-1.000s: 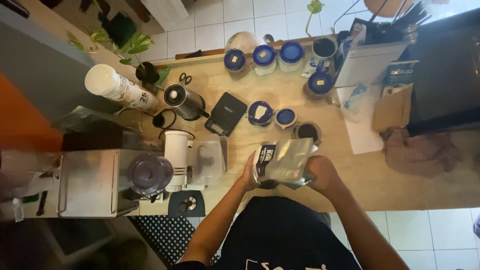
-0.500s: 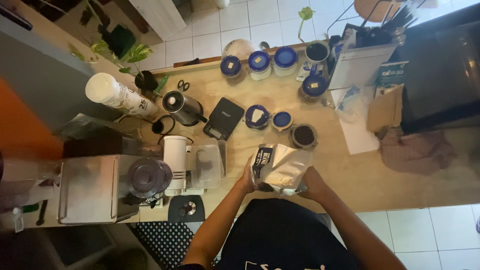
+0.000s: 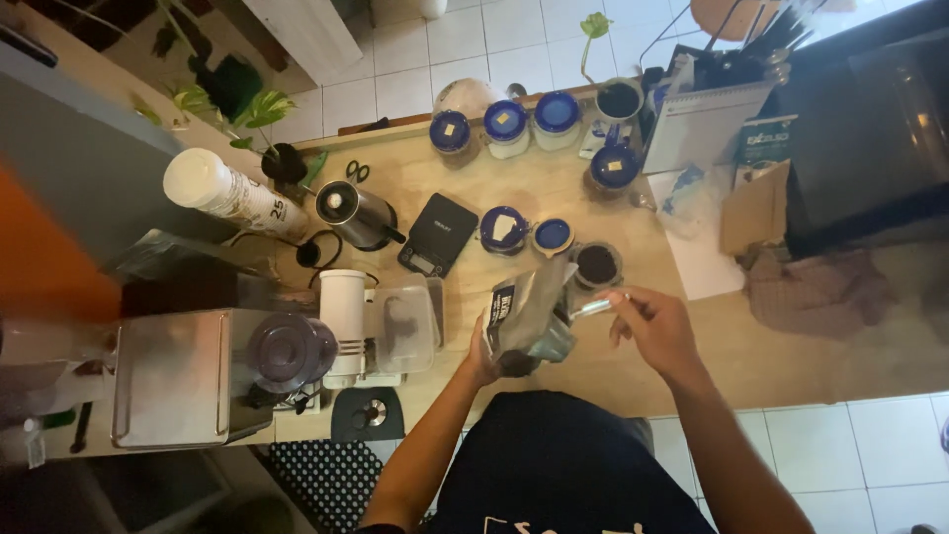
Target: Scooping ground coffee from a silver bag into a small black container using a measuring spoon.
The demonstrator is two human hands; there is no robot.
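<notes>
My left hand [image 3: 481, 348] grips a silver and black foil pouch [image 3: 529, 314] from below, holding it upright over the wooden counter [image 3: 583, 188]. My right hand [image 3: 657, 326] is off the pouch and pinches a small silvery object [image 3: 593, 308] at the pouch's upper right corner. Just behind the pouch stands an open jar [image 3: 597, 264] with dark contents, next to a loose blue lid [image 3: 552, 235] and a blue-lidded jar [image 3: 504, 228].
Several blue-lidded jars [image 3: 506, 124] line the counter's back edge. A black scale [image 3: 438, 233], a metal kettle [image 3: 354, 211], a white grinder [image 3: 344, 307], a clear container [image 3: 405, 321] and a metal machine [image 3: 188, 376] stand to the left. A notepad [image 3: 704, 127] and cloth [image 3: 816, 292] lie right.
Both hands were clasped around the pouch. My right hand has now come off it to the right, holding a small silvery object, and the pouch stands more upright.
</notes>
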